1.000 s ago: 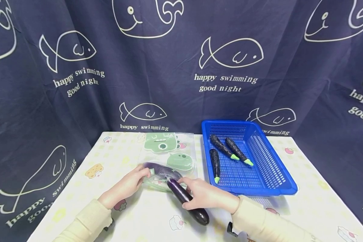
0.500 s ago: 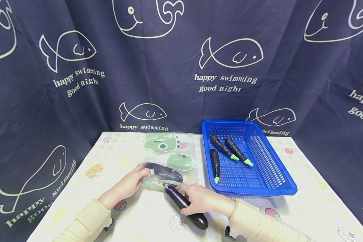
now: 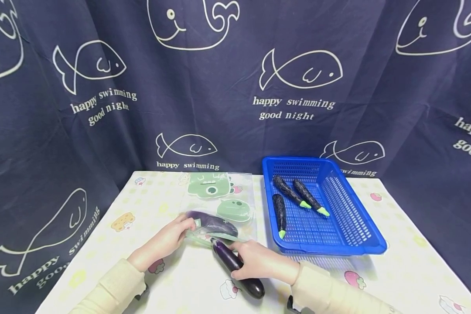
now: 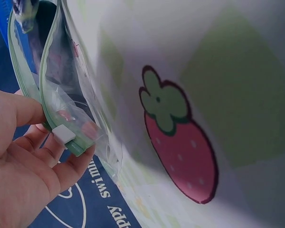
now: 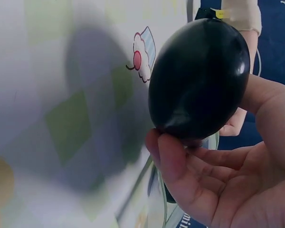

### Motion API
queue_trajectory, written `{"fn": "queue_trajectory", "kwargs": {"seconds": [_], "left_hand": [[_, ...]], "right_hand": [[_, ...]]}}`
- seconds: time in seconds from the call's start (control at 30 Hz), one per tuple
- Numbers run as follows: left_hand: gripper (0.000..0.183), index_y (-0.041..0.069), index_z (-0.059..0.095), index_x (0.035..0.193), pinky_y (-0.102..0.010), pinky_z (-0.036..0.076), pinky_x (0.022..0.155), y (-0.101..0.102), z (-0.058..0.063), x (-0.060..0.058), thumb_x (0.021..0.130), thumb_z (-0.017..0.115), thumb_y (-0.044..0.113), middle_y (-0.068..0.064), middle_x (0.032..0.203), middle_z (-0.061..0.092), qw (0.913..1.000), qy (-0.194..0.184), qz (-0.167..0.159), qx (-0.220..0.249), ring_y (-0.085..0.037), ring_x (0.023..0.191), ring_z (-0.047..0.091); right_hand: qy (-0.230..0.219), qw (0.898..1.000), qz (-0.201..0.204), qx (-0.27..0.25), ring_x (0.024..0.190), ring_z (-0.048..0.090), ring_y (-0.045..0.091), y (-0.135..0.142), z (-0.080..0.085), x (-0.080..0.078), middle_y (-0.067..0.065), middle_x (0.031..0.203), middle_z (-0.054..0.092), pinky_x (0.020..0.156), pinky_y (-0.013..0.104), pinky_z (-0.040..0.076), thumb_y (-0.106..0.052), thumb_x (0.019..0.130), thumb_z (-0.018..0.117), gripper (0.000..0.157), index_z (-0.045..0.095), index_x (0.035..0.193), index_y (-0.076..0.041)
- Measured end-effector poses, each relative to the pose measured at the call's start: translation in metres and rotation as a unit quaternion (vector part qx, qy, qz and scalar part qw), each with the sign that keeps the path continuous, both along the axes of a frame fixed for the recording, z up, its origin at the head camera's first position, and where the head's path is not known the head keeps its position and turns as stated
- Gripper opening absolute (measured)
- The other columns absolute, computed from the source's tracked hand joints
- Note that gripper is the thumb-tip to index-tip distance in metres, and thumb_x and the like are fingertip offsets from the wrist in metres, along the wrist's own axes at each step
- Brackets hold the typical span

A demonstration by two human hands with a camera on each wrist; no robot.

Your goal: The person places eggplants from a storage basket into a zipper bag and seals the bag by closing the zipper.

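My right hand (image 3: 255, 260) grips a glossy dark purple eggplant (image 3: 229, 257) round its middle. Its narrow end points at the mouth of a clear zip bag (image 3: 241, 183) printed with green cartoon shapes. In the right wrist view the eggplant's rounded end (image 5: 199, 80) faces the camera, held between thumb and fingers. My left hand (image 3: 178, 231) pinches the bag's green zip edge near its left corner. The left wrist view shows the parted green zip strips (image 4: 46, 85) and a white slider (image 4: 63, 134) by the fingers. Another eggplant (image 3: 213, 224) lies inside the bag.
A blue plastic basket (image 3: 272, 218) stands to the right of the bag. In it lie three dark, textured eggplant-like vegetables with bright green tips, one of them a dark vegetable (image 3: 279, 213) near the left wall. A patterned cloth (image 3: 102, 261) covers the table, with a navy curtain (image 3: 227, 87) behind.
My right hand has moved slightly left and nearer with the eggplant, whose narrow end has shifted from over the bagged eggplant to the bag's mouth. The left hand stays at the zip edge.
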State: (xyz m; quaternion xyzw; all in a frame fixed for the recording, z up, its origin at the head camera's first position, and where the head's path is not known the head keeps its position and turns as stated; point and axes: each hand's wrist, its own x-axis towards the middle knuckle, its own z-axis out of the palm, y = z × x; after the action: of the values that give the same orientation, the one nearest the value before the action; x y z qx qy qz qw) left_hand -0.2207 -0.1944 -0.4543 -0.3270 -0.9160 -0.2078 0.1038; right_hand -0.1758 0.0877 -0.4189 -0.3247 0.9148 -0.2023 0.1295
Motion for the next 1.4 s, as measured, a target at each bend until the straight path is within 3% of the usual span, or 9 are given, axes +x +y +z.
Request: {"fn": "queue_trajectory", "kwargs": {"seconds": [0.2,0.4,0.73,1.03,1.4], "left_hand": [[0.029,0.015,0.051,0.093,-0.029,0.05,0.073,0.0,0.001,0.0,0.083,0.057,-0.011,0.005,0.093,0.048,1.0,0.001,-0.001,0.002,-0.012,0.085,0.051],[0.029,0.016,0.051,0.094,-0.029,0.051,0.074,0.0,0.0,0.001,0.084,0.057,-0.011,0.004,0.094,0.049,1.0,-0.002,-0.001,0.001,-0.012,0.086,0.052],[0.028,0.015,0.052,0.094,-0.029,0.052,0.076,0.001,0.0,0.0,0.084,0.058,-0.01,0.004,0.096,0.049,1.0,-0.003,-0.001,0.001,-0.014,0.088,0.054],[0.026,0.014,0.053,0.095,-0.029,0.051,0.074,0.002,0.002,0.001,0.084,0.058,-0.01,0.004,0.093,0.049,1.0,-0.003,0.005,-0.003,-0.012,0.085,0.052],[0.025,0.015,0.053,0.096,-0.028,0.051,0.073,0.002,0.002,0.001,0.086,0.057,-0.008,0.005,0.092,0.049,0.9998,-0.017,0.01,-0.007,-0.011,0.083,0.05]], "right_hand": [[0.008,1.0,-0.012,0.003,0.066,0.052,0.002,-0.006,-0.005,-0.003,0.002,0.091,0.066,0.06,0.016,0.046,-0.033,0.07,0.076,0.061,0.059,0.12,-0.002],[0.014,0.999,-0.029,0.005,0.064,0.052,0.003,-0.011,-0.008,-0.005,0.005,0.089,0.067,0.057,0.016,0.045,-0.033,0.071,0.076,0.057,0.062,0.115,0.001],[0.017,0.998,-0.053,-0.014,0.056,0.051,0.002,-0.015,-0.012,-0.007,0.0,0.075,0.064,0.052,0.016,0.044,-0.029,0.071,0.076,0.043,0.066,0.102,-0.001],[0.035,0.997,-0.069,-0.027,0.052,0.05,0.003,-0.016,-0.015,-0.01,-0.002,0.067,0.06,0.048,0.015,0.043,-0.028,0.07,0.076,0.042,0.066,0.099,0.001],[0.07,0.994,-0.08,-0.011,0.05,0.046,0.004,-0.017,-0.017,-0.01,-0.005,0.064,0.057,0.046,0.018,0.039,-0.032,0.07,0.077,0.034,0.066,0.088,-0.005]]}}
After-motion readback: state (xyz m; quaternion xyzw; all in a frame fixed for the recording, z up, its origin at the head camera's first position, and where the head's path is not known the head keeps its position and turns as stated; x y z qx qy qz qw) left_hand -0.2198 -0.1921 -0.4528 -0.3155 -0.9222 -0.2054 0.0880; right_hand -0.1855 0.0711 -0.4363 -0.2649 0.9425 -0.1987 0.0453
